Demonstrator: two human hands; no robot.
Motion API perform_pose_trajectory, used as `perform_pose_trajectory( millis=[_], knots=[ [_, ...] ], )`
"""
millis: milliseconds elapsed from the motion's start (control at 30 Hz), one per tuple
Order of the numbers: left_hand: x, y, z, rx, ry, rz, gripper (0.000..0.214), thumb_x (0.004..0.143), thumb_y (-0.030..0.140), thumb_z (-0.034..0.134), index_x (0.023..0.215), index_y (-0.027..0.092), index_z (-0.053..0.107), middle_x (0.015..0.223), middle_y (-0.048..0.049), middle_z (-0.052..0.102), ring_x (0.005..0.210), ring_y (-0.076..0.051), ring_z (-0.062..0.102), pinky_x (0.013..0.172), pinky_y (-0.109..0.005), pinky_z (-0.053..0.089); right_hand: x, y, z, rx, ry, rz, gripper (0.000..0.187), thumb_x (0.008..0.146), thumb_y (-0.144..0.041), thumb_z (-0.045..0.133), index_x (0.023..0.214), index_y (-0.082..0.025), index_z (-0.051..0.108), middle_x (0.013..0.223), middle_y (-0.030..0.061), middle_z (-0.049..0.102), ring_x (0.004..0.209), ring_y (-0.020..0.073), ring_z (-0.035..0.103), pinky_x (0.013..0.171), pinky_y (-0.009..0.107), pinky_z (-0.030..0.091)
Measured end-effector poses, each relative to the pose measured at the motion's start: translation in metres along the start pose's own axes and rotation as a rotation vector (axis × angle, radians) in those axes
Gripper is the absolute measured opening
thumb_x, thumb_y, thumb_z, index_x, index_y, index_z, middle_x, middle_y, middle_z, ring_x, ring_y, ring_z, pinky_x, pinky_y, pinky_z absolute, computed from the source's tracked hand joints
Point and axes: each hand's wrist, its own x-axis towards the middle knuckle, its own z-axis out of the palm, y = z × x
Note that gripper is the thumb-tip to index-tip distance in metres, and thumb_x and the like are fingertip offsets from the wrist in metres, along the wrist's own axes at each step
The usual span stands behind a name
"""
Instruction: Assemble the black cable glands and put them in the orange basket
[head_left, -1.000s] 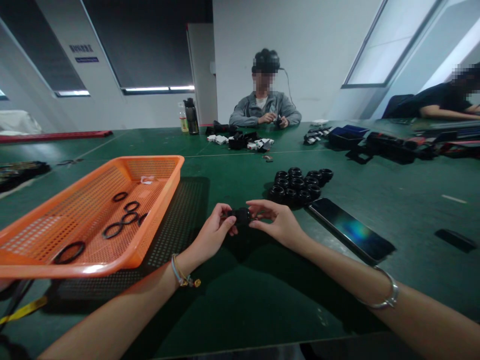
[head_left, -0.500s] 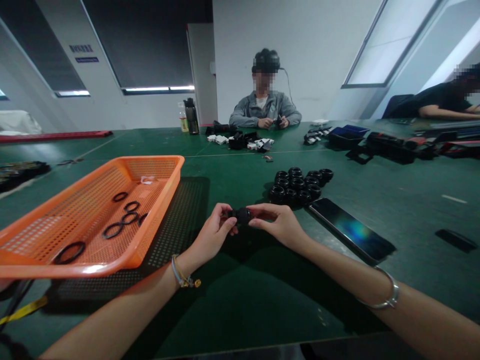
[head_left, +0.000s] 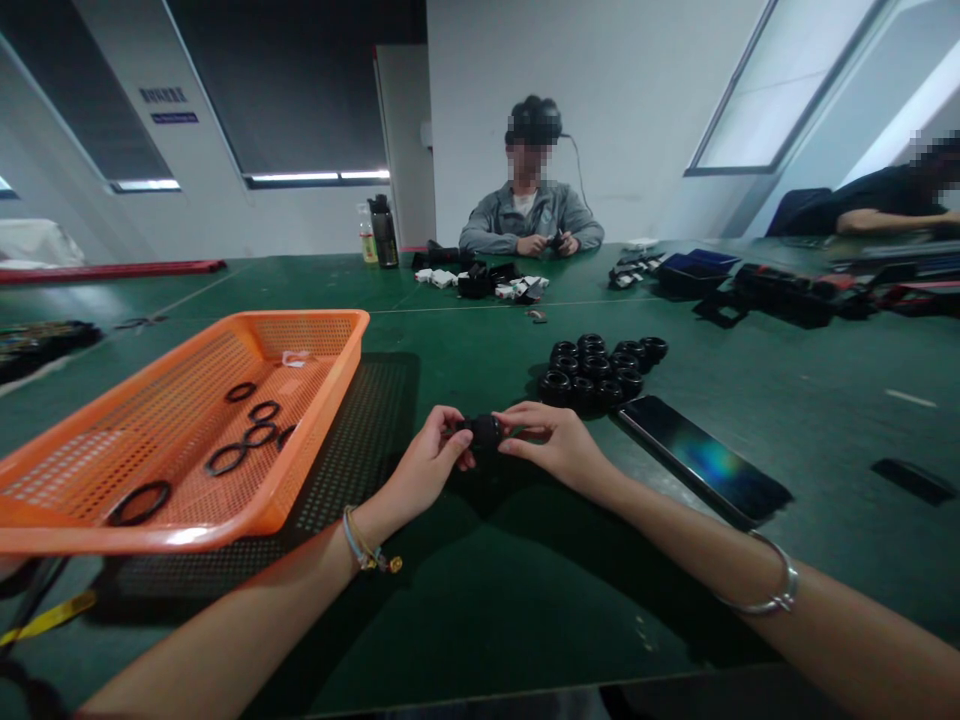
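Between my two hands is a small black cylindrical part [head_left: 486, 432], held a little above the green table [head_left: 450, 600]. My left hand [head_left: 439, 445] is closed on its left end, thumb in front and fingers behind. On the right end, the thumb and fingertips of my right hand [head_left: 551, 440] pinch the same part. Its finer details are too dark to make out. Beyond my right hand stands a cluster of several round black ring-shaped parts [head_left: 595, 368]. To the left, an orange perforated basket [head_left: 315, 470] holds several thin black rings [head_left: 259, 434].
A dark smartphone [head_left: 701, 460] lies right of my right hand, and a small black piece [head_left: 913, 480] farther right. Across the table a person in a grey jacket [head_left: 487, 220] handles a small part. White and black pieces [head_left: 480, 280] and a dark bottle [head_left: 383, 232] stand between.
My hands stay in nearly the same place on the black part. The part appears slightly turned between my fingers.
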Motion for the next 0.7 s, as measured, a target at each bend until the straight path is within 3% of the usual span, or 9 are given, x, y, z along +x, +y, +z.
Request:
perform_pose_trajectory(
  millis=[233, 400, 700],
  knots=[
    [-0.0020, 0.0011, 0.0000, -0.004, -0.008, 0.000, 0.015, 0.079, 0.028, 0.048, 0.085, 0.019, 0.038, 0.063, 0.0061, 0.050, 0.056, -0.009, 0.053, 0.055, -0.023, 0.042, -0.0018, -0.0053, 0.0022, 0.030, 0.018, 0.029, 0.040, 0.062, -0.021, 0.070, 0.102, -0.018, 0.065, 0.082, 0.0034, 0.069, 0.075, 0.0160, 0.065, 0.073, 0.031, 0.054],
    [-0.0026, 0.0017, -0.0002, -0.003, -0.006, 0.010, 0.014, 0.080, 0.027, 0.048, 0.085, 0.019, 0.039, 0.064, 0.0057, 0.050, 0.056, -0.009, 0.053, 0.056, -0.024, 0.042, -0.0028, -0.0073, 0.0018, 0.004, 0.016, 0.008, 0.031, 0.063, -0.023, 0.070, 0.094, -0.018, 0.068, 0.080, 0.0034, 0.070, 0.072, 0.0163, 0.065, 0.073, 0.033, 0.055],
    [-0.0022, -0.0025, -0.0009, 0.025, -0.015, 0.044, 0.014, 0.080, 0.028, 0.048, 0.086, 0.019, 0.039, 0.065, 0.0051, 0.050, 0.058, -0.010, 0.053, 0.058, -0.025, 0.042, -0.0022, -0.0086, 0.0010, -0.026, 0.025, 0.041, 0.032, 0.063, -0.025, 0.071, 0.094, -0.018, 0.070, 0.082, 0.0050, 0.072, 0.075, 0.0187, 0.066, 0.073, 0.035, 0.055]
  ],
)
